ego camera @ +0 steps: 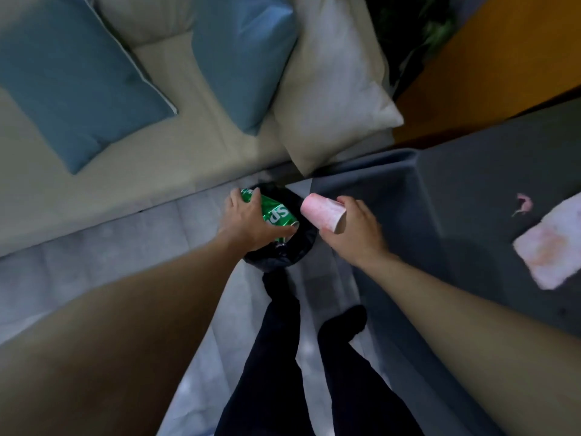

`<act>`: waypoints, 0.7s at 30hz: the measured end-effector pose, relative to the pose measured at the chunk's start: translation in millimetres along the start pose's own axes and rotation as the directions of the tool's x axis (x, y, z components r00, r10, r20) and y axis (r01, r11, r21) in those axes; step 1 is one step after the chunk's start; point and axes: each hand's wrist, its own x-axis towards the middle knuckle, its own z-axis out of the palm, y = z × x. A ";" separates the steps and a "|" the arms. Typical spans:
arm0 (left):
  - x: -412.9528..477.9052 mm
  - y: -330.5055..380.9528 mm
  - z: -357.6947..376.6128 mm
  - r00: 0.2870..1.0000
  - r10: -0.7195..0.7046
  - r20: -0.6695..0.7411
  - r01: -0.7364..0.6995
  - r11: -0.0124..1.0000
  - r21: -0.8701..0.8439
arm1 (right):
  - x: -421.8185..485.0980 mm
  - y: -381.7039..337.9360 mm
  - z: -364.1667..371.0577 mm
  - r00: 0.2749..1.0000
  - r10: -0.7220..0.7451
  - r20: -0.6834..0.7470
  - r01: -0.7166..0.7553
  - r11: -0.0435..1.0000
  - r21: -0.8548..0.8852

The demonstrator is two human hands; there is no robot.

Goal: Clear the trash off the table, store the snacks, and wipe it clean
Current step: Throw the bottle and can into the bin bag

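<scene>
My left hand (243, 223) grips a crushed green soda can (278, 214) and holds it over a bin lined with a black bag (284, 258) on the floor. My right hand (356, 232) holds a pink paper cup (322, 212) on its side, just right of the can and above the bin's right edge. The dark grey table (471, 196) lies to the right. On it rest a crumpled white and pink napkin (556, 247) and a small pink scrap (523, 204).
A beige sofa (188, 152) with two blue cushions (72, 83) and a white cushion (333, 89) stands behind the bin. My legs in dark trousers (283, 357) stand on the pale floor between sofa and table. An orange surface (503, 58) is at the top right.
</scene>
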 end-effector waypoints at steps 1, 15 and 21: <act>9.1 -4.4 9.3 1.000 -0.004 0.012 0.004 1.000 -0.005 | 7.0 1.9 10.4 1.000 0.020 0.009 -0.020 1.000 0.003; 91.9 -52.9 93.8 0.994 0.011 0.112 -0.013 1.000 0.014 | 64.8 32.7 110.5 0.989 0.110 0.094 -0.110 0.994 -0.005; 102.2 -69.9 106.6 0.991 0.080 0.110 -0.087 0.994 0.059 | 76.8 29.9 128.0 0.989 0.089 0.114 -0.092 0.996 0.019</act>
